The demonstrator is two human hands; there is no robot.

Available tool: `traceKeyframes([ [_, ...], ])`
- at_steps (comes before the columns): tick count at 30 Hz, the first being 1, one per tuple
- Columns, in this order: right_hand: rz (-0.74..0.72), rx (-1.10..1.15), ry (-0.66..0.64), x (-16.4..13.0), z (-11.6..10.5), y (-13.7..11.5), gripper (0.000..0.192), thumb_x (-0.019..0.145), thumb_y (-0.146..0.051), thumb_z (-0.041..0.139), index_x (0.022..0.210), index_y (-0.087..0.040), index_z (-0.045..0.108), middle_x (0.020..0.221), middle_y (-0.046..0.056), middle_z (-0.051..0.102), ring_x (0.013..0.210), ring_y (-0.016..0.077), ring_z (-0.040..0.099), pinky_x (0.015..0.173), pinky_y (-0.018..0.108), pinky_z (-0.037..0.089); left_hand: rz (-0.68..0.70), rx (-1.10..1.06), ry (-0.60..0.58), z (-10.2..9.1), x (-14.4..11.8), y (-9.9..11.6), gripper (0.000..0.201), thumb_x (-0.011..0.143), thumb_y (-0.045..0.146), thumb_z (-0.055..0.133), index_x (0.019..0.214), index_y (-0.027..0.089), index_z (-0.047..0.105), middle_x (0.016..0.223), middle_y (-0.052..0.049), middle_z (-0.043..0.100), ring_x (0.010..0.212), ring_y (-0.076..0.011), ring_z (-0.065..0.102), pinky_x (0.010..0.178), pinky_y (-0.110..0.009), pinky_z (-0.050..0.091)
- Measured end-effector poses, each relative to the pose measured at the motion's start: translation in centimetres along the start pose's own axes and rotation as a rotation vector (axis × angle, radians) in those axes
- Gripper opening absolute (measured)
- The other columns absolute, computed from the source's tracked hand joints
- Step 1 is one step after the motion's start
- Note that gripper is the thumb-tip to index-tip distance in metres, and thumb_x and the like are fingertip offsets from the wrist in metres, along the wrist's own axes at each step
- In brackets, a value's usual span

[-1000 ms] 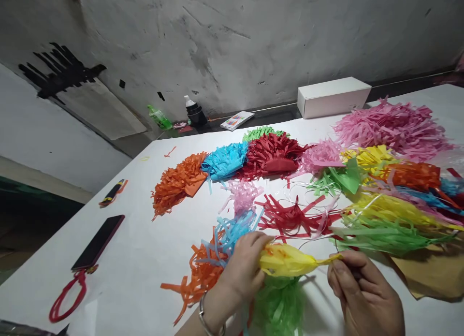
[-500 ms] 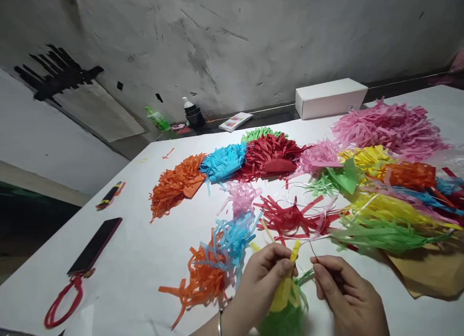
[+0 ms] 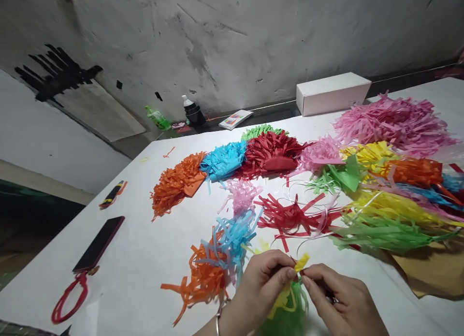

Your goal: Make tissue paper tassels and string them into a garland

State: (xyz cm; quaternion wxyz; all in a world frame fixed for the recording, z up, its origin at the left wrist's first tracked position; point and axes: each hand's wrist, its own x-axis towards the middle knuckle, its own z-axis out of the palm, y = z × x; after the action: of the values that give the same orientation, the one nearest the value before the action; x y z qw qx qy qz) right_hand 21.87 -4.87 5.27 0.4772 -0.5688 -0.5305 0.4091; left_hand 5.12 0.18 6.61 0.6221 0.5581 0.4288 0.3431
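My left hand (image 3: pixel 266 285) pinches the top of a yellow-and-green tissue paper tassel (image 3: pixel 297 307). Its twisted yellow tip pokes up between thumb and forefinger, and the green strips hang below. Close against it, my right hand (image 3: pixel 339 297) has thumb and forefinger pressed together beside the tip. A thin white string (image 3: pixel 317 238) comes down from the table to this spot; its end between the fingers is hidden. Just beyond my hands lie red paper strips (image 3: pixel 295 214), with light blue strips (image 3: pixel 235 239) and orange strips (image 3: pixel 208 273) to the left.
Fringed paper bundles in orange (image 3: pixel 177 183), blue (image 3: pixel 223 161), red (image 3: pixel 273 154) and pink (image 3: pixel 395 123) lie across the white table (image 3: pixel 137 258). A white box (image 3: pixel 331 95) stands by the wall. At left are a phone (image 3: pixel 98 244) and a cutter (image 3: pixel 111 195); brown paper (image 3: pixel 427 270) lies right.
My right hand has moved left, up against the tassel's tip, bringing the string with it. The yellow tip now leans right. The view has shifted slightly.
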Motion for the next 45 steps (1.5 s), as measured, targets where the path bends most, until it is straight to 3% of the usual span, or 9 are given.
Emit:
traceKeyframes([
  [6,0.334,0.267,-0.090,0.2,0.2,0.6,0.050,0.084,-0.063,0.064,0.112,-0.021,0.068,0.057,-0.004,0.061,0.039,0.0089,0.047,0.044,0.020,0.038,0.192,0.383,-0.107,-0.6,-0.4,0.4,0.015,0.094,0.023,0.061,0.093,0.018,0.075,0.081,-0.007,0.073,0.074,-0.0164,0.064,0.070,-0.024,0.047],
  [10,0.263,0.262,-0.147,1.0,0.3,1.6,0.040,0.085,-0.059,0.065,0.082,-0.019,0.070,0.060,-0.001,0.061,0.049,0.0113,0.054,0.050,0.021,0.044,0.318,0.533,-0.130,0.0,-0.6,-0.6,0.020,0.097,0.018,0.052,0.099,0.017,0.072,0.084,-0.008,0.073,0.078,-0.0171,0.065,0.072,-0.024,0.049],
  [14,0.082,0.350,0.286,2.7,-1.1,3.6,0.025,0.079,-0.046,0.078,0.076,-0.022,0.071,0.083,0.003,0.070,0.080,0.0164,0.065,0.074,0.023,0.053,0.389,0.654,-0.323,0.8,-0.6,-2.8,0.017,0.093,0.019,0.057,0.099,0.016,0.073,0.084,-0.009,0.074,0.077,-0.0182,0.068,0.071,-0.023,0.051],
  [17,0.117,0.660,0.537,4.0,-2.5,4.4,0.027,0.072,-0.041,0.086,0.083,-0.023,0.070,0.067,-0.002,0.064,0.060,0.0109,0.058,0.057,0.020,0.050,0.426,0.692,-0.482,0.7,0.7,-2.4,0.016,0.089,0.022,0.066,0.102,0.018,0.074,0.098,-0.010,0.075,0.088,-0.0195,0.070,0.079,-0.023,0.053],
  [23,0.189,0.539,0.398,4.3,-1.8,4.1,0.036,0.069,-0.048,0.086,0.085,-0.019,0.072,0.057,-0.002,0.058,0.045,0.0070,0.047,0.040,0.016,0.037,0.219,1.047,-0.085,-0.6,9.9,1.7,0.025,0.101,0.023,0.048,0.100,0.015,0.072,0.100,-0.010,0.073,0.097,-0.0211,0.067,0.089,-0.031,0.052],
  [29,0.249,0.376,0.254,4.3,-0.6,5.6,0.048,0.067,-0.060,0.082,0.082,-0.016,0.071,0.053,-0.002,0.057,0.042,0.0080,0.045,0.040,0.018,0.038,0.094,1.198,0.010,1.2,16.3,-0.8,0.018,0.091,0.029,0.067,0.093,0.011,0.068,0.099,-0.010,0.069,0.097,-0.0257,0.066,0.088,-0.044,0.052],
  [36,0.282,0.314,0.202,4.0,-1.1,6.9,0.047,0.072,-0.062,0.077,0.087,-0.017,0.071,0.057,-0.002,0.058,0.046,0.0091,0.047,0.043,0.019,0.039,0.171,1.064,0.001,-0.8,11.8,0.8,0.016,0.096,0.016,0.047,0.098,0.014,0.063,0.099,-0.010,0.070,0.095,-0.0214,0.064,0.083,-0.032,0.051],
  [40,0.294,0.262,0.154,3.8,-0.9,7.4,0.049,0.072,-0.063,0.076,0.088,-0.017,0.072,0.060,0.000,0.060,0.049,0.0113,0.050,0.045,0.021,0.041,0.197,0.979,-0.175,-3.3,7.6,2.2,0.015,0.097,0.023,0.049,0.101,0.019,0.064,0.093,-0.003,0.074,0.082,-0.0160,0.067,0.071,-0.023,0.052],
  [45,0.308,0.220,0.163,3.5,-0.6,7.1,0.052,0.069,-0.065,0.076,0.088,-0.017,0.074,0.061,0.001,0.062,0.050,0.0127,0.051,0.045,0.022,0.043,0.199,1.042,-0.056,-8.6,7.7,2.5,0.033,0.086,0.007,0.055,0.114,0.021,0.066,0.133,-0.011,0.063,0.124,-0.0265,0.054,0.103,-0.040,0.043],
])
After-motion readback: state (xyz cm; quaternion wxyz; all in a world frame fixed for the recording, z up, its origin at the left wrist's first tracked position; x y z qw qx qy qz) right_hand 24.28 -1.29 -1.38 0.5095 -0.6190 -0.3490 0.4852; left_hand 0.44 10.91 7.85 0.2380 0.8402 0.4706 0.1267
